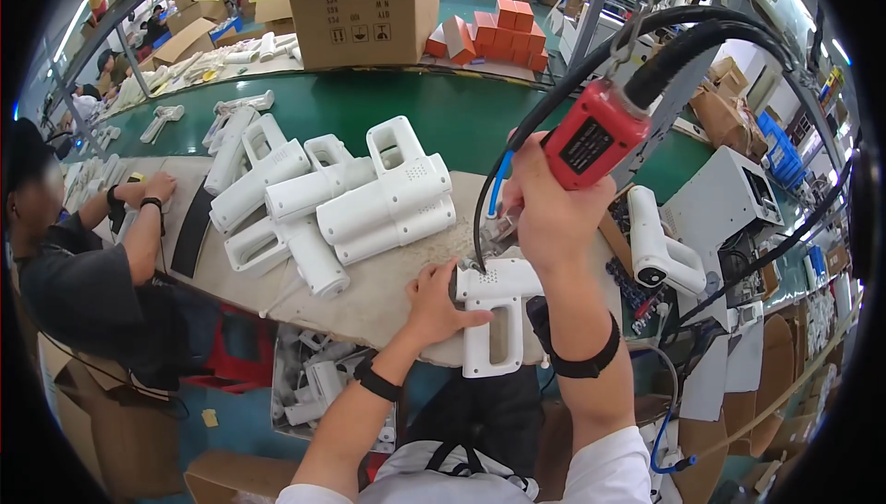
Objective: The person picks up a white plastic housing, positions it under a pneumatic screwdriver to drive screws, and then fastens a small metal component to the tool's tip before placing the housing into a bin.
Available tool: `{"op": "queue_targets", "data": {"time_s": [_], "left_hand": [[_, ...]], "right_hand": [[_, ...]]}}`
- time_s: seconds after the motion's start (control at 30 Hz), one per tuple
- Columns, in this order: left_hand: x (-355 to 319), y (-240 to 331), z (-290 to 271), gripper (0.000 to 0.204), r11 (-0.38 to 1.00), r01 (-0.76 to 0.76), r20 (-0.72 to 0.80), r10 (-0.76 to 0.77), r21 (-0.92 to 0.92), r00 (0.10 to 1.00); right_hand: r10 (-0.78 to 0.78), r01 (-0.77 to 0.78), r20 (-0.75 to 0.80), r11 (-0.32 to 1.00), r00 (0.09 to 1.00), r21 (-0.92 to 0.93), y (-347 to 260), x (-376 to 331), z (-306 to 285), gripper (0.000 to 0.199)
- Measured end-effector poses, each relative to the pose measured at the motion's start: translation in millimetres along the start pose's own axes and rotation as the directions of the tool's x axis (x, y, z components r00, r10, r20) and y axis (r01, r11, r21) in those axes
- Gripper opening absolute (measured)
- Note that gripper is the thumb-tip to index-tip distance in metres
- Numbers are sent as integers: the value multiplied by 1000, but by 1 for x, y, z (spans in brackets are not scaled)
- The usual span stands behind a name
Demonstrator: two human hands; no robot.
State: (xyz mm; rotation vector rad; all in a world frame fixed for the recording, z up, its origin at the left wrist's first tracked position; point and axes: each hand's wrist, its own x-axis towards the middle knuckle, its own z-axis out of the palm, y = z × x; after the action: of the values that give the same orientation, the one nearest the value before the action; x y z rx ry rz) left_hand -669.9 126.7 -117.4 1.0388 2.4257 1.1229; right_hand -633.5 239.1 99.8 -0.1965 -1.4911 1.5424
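1. A white pistol-shaped housing [506,278] is lying on the beige-topped counter [374,318], just below and right of the middle of the frame.
2. Its glossy shell is showing a cluster of small dark holes along the barrel, and its looped handle is pointing toward the lower edge, framing a long rounded opening; small screw recesses are dotting the handle.
3. The left hand [432,306] is grasping this housing at the barrel's left end, its thumb reaching across toward the top of the handle. The housing is thus sitting directly to the right of that hand.
4. The right hand [558,209] is clenching a red power tool [595,139] right of centre; the tool is wearing a black label and hanging from a chain [616,56], with a thick black cable leaving its top.
5. The housing is lying below the right hand in the frame, and the right forearm is covering the barrel's right end. Whether the tool's tip is touching the housing, I cannot tell.
6. Similar white housings [383,204] are piling up left of centre, and another white unit [651,241] is resting at the right.
7. A co-worker [92,292] is sitting at the far left.
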Motion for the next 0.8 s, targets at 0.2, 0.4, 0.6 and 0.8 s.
{"op": "queue_targets", "data": {"time_s": [0.2,0.4,0.6,0.8], "left_hand": [[0,9,-7,106,999,31,25,-31,-30,999],[-1,13,-8,100,996,27,26,-25,-80,999],[-6,10,-4,103,997,43,-19,-44,-61,999],[-4,11,-5,97,992,81,-10,-82,-98,997]], "right_hand": [[-67,69,23,994,997,-80,30,1,-1,15],[-53,54,18,995,998,-88,33,5,1,14],[-70,72,26,996,997,-60,7,8,-1,16],[-89,90,15,995,996,-40,-6,7,0,20]]}}
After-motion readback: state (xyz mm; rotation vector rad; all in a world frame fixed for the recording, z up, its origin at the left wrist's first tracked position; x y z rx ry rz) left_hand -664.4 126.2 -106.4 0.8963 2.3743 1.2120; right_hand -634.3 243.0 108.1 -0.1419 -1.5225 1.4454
